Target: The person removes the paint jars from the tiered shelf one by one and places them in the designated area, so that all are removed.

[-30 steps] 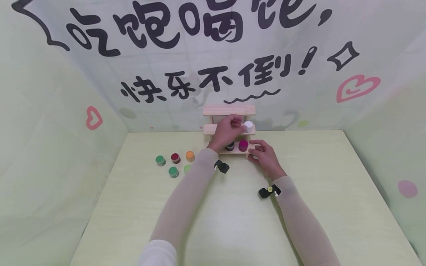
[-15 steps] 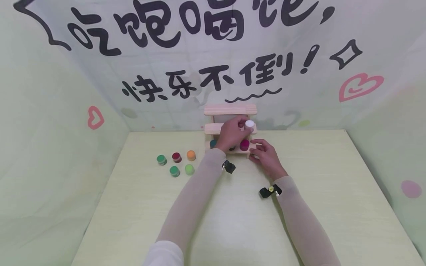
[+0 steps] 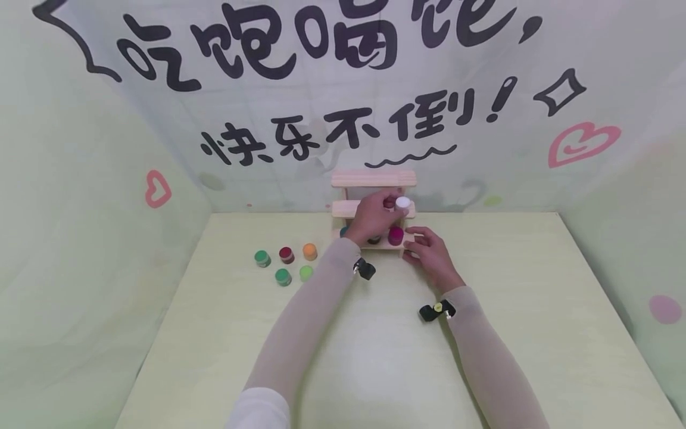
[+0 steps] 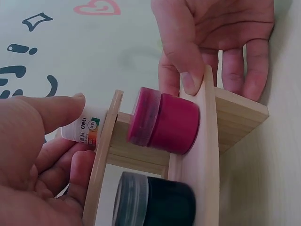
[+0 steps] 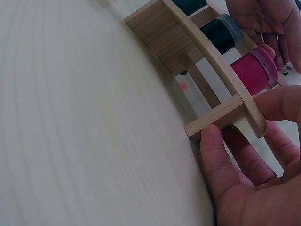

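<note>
My left hand (image 3: pixel 372 217) pinches a white paint jar (image 3: pixel 402 204) between thumb and fingers at the right end of the middle shelf of a small wooden rack (image 3: pixel 373 178). Its printed label (image 4: pixel 89 127) shows in the left wrist view. On the rack's lowest shelf stand a magenta paint jar (image 4: pixel 176 125), a dark green-black jar (image 4: pixel 171 202) and a teal jar (image 3: pixel 343 231), partly behind my left hand. My right hand (image 3: pixel 433 257) grips the right end of that lowest shelf, with its thumb and fingers around the shelf edge and leg.
Left of the rack, several jars stand on the pale table (image 3: pixel 364 345): two green (image 3: pixel 262 258), a dark red jar (image 3: pixel 286 255), an orange jar (image 3: pixel 309 251) and a light green jar (image 3: pixel 306 273) beside my left sleeve. A printed cloth (image 3: pixel 300 107) hangs behind the rack.
My left hand and wrist have shifted slightly right, uncovering part of the teal jar, while the white jar stays at the shelf's right end. My right hand keeps its hold on the rack.
</note>
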Action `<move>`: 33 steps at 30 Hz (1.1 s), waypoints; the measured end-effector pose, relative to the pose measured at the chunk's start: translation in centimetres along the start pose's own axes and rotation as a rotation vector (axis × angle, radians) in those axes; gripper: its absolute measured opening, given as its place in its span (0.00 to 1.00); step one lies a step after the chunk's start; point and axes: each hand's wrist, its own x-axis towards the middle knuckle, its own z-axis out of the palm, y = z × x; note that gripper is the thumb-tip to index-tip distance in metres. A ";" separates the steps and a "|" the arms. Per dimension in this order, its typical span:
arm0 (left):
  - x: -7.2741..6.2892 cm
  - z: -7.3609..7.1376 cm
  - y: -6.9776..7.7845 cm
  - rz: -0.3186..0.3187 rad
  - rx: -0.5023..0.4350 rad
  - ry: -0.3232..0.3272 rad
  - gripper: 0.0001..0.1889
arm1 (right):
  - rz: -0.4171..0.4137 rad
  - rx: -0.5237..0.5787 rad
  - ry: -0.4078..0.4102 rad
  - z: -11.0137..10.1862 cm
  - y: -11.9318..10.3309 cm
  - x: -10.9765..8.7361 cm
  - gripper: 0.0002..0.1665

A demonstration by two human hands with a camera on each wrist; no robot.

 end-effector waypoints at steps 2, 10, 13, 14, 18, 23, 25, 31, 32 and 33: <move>-0.1 -0.2 -0.2 -0.002 -0.018 -0.014 0.21 | 0.004 -0.007 -0.005 0.1 0.1 -0.1 0.23; -0.8 -1.0 -0.9 0.018 -0.082 -0.043 0.21 | 0.021 0.011 -0.011 0.6 0.4 -0.5 0.22; -1.0 -1.3 -0.9 0.024 -0.097 -0.048 0.21 | 0.015 0.014 -0.009 0.6 0.3 -0.5 0.22; -1.1 -1.4 -0.9 0.025 -0.099 -0.052 0.21 | 0.013 0.014 -0.009 0.6 0.3 -0.5 0.22; -1.5 -1.8 -0.9 0.030 -0.108 -0.065 0.20 | 0.011 0.007 -0.010 0.6 0.3 -0.4 0.22; -2.0 -2.1 -1.0 0.043 -0.098 -0.066 0.20 | 0.002 0.004 -0.010 0.4 0.3 -0.4 0.22; -2.3 -2.3 -1.1 0.046 -0.093 -0.065 0.21 | -0.003 0.009 -0.008 0.3 0.2 -0.4 0.22; -3.5 -2.8 -1.3 0.040 -0.107 -0.041 0.21 | -0.002 0.000 -0.010 0.1 -0.2 -0.4 0.25; -3.7 -2.9 -1.4 0.040 -0.106 -0.032 0.20 | 0.002 -0.003 -0.008 0.0 -0.3 -0.4 0.25; -3.9 -3.0 -1.5 0.040 -0.106 -0.023 0.20 | 0.005 -0.006 -0.006 0.0 -0.3 -0.4 0.24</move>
